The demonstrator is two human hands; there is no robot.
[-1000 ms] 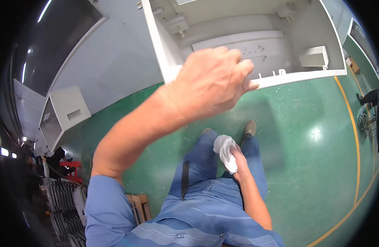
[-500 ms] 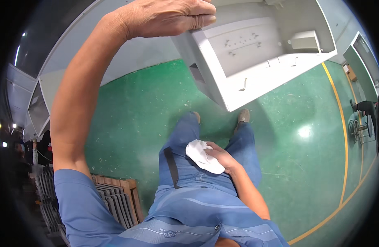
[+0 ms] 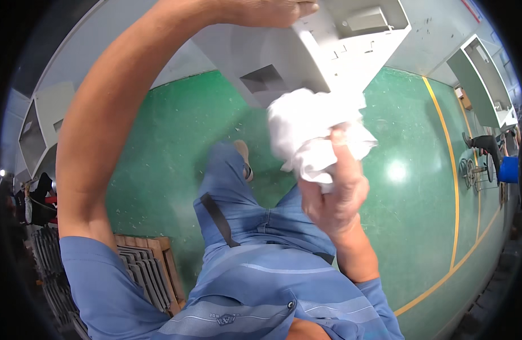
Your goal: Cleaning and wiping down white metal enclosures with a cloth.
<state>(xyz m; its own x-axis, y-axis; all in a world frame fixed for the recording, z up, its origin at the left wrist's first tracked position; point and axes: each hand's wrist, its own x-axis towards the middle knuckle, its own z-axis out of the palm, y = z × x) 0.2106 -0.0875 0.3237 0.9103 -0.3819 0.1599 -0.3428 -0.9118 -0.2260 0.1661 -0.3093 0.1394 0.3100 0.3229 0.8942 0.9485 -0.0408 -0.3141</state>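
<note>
A white cloth (image 3: 309, 122) is bunched in my right hand (image 3: 340, 195), whose fingers and thumb are closed round it. The cloth is raised in front of a light grey sheet-metal cabinet (image 3: 261, 51) and hides part of its lower corner. A rectangular cutout (image 3: 264, 78) shows in the cabinet's side wall, and small tabs stand on its front flange. At the upper edge of the view, my left hand (image 3: 266, 10) is closed on the cabinet's edge, its fingers partly cut off by the frame. My left arm reaches up and across.
Flat grey parts (image 3: 145, 272) stand stacked in a wooden crate at lower left. Another metal cabinet (image 3: 487, 79) is at far right, near a person's dark-sleeved arm (image 3: 485, 144) and a wheeled item (image 3: 470, 173). Yellow lines (image 3: 451, 170) cross the green floor (image 3: 176, 147).
My right hand has lifted the cloth from my lap up toward the cabinet. The cabinet sits higher in view and shows more of its side wall; my left hand stays at its edge.
</note>
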